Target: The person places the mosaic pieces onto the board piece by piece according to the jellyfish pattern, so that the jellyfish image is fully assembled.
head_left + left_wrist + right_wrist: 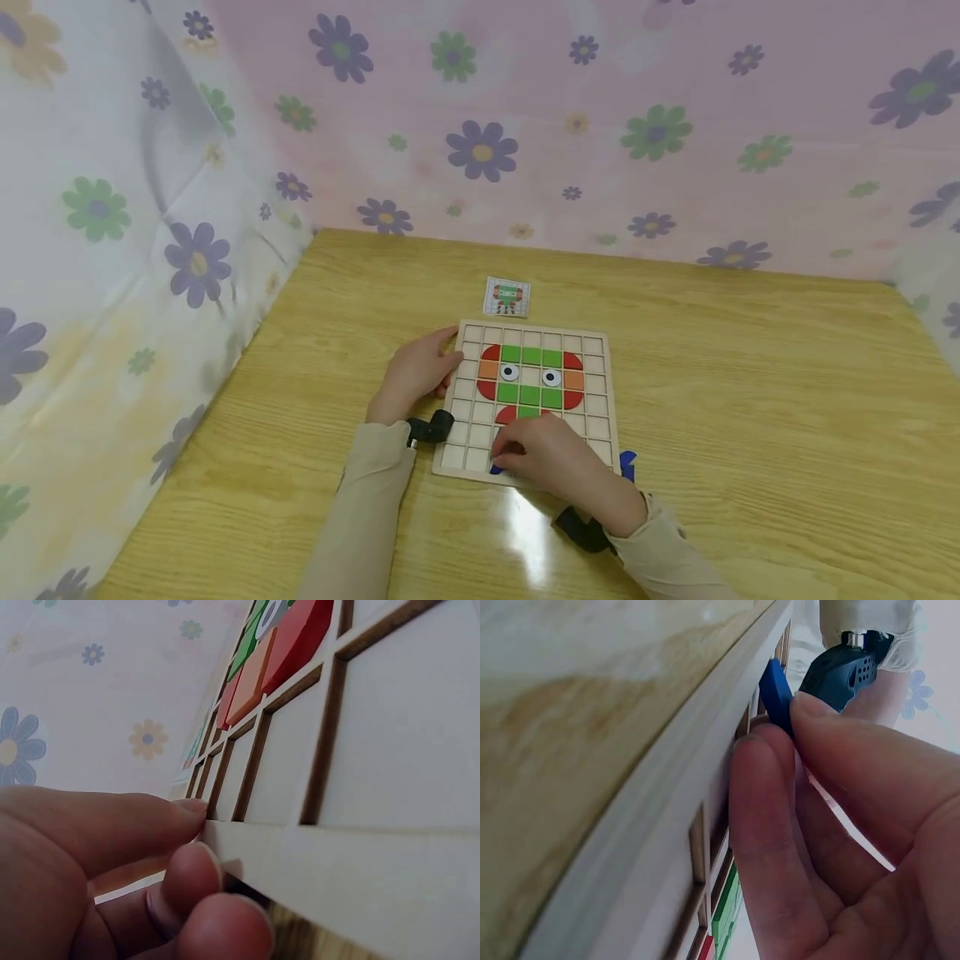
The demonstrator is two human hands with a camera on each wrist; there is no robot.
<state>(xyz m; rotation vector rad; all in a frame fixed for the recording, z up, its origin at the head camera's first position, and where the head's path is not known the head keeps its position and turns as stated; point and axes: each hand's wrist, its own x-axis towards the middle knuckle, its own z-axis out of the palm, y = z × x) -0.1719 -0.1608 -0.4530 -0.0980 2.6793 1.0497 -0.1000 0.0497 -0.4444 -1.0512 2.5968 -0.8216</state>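
Observation:
A wooden grid board lies on the table, with red, orange and green pieces and two eye discs set in its cells. My left hand holds the board's left edge; in the left wrist view the thumb touches the rim and curled fingers are at its side. Over the lower cells, my right hand pinches a blue piece between thumb and fingers. The piece is tilted at the grid near the front rim. That hand covers part of the lower rows.
Behind the board lies a small picture card showing a coloured figure on a grid. Loose blue pieces sit against the board's right side. Flowered cloth stands at the back and sides of the table.

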